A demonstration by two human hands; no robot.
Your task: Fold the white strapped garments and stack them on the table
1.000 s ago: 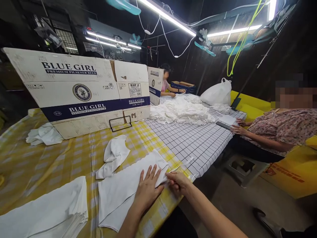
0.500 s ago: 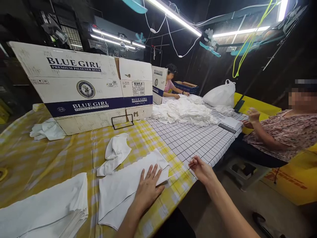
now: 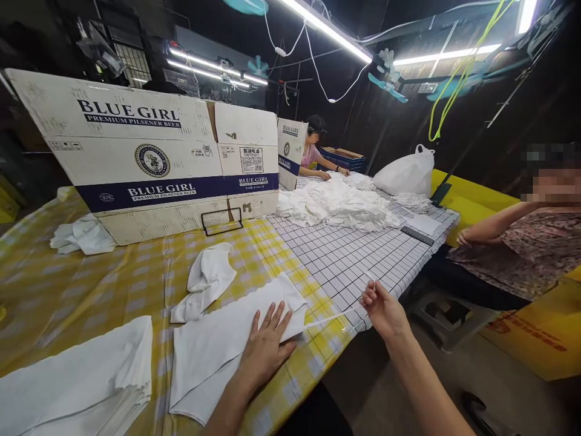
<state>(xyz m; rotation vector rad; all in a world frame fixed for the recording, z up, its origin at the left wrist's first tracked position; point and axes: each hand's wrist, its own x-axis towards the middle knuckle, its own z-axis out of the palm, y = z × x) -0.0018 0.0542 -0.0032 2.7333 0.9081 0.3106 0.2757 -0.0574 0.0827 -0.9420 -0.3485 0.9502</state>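
Observation:
My left hand (image 3: 269,345) lies flat with fingers spread on a folded white garment (image 3: 209,357). The garment rests on the yellow checked tablecloth (image 3: 136,284). From its right corner a thin white strap (image 3: 333,316) runs out taut to my right hand (image 3: 384,309), whose fingers are pinched on the strap's end above the table edge. Just beyond the garment lies a smaller crumpled white cloth piece (image 3: 206,281). At the lower left is a stack of folded white garments (image 3: 77,375).
A large beer carton (image 3: 149,151) stands behind, with a black wire stand (image 3: 222,222) before it. White cloth pieces (image 3: 336,203) are heaped on the grid-patterned cloth (image 3: 336,260). A ruler (image 3: 416,235) lies near a seated person (image 3: 531,242); another person (image 3: 313,154) works at the back.
My right hand has moved right and slightly away, drawing the strap out longer. My left hand stays flat on the garment. The person at right has raised an arm toward the head.

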